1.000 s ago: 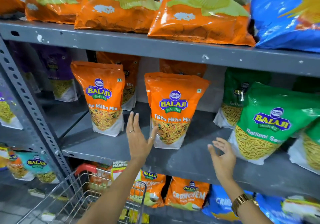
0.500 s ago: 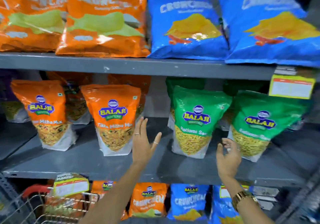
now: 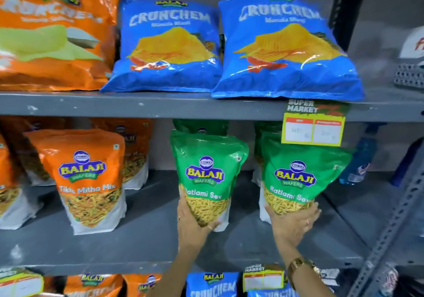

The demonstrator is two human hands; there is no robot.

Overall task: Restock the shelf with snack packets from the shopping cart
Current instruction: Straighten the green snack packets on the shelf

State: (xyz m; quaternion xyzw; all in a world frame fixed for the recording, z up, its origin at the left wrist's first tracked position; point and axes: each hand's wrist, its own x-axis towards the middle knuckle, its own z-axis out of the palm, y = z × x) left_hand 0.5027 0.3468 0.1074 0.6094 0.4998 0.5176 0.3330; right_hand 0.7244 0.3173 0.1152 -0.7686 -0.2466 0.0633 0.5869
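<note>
Two green Balaji Ratlami Sev pouches stand upright at the front of the grey middle shelf, and each has a hand on it. The left Ratlami Sev pouch sits at about 12 o'clock from the left hand, which cups its lower left corner: the fingers wrap under the white base while the palm lies against the pouch's side. The right Ratlami Sev pouch rises at 12 o'clock from the right hand, whose fingers spread across the lower front and curl round the bottom edge, gripping it. A gold watch shows on the right wrist. More green pouches stand directly behind each of the two.

At 9 o'clock from the left hand, apart from it, an orange Tikha Mitha Mix pouch stands upright, with further orange pouches behind it and beside it to the left. A yellow price tag hangs from the upper shelf's front edge, just above the right pouch's top. On the upper shelf lie two blue Crunchem bags, side by side and touching, and an orange Crunchem bag at their 9 o'clock. At 3 o'clock from the right pouch, a blue bottle stands near the shelf's slotted upright. Below the middle shelf, orange and blue packets and another tag are partly visible.
</note>
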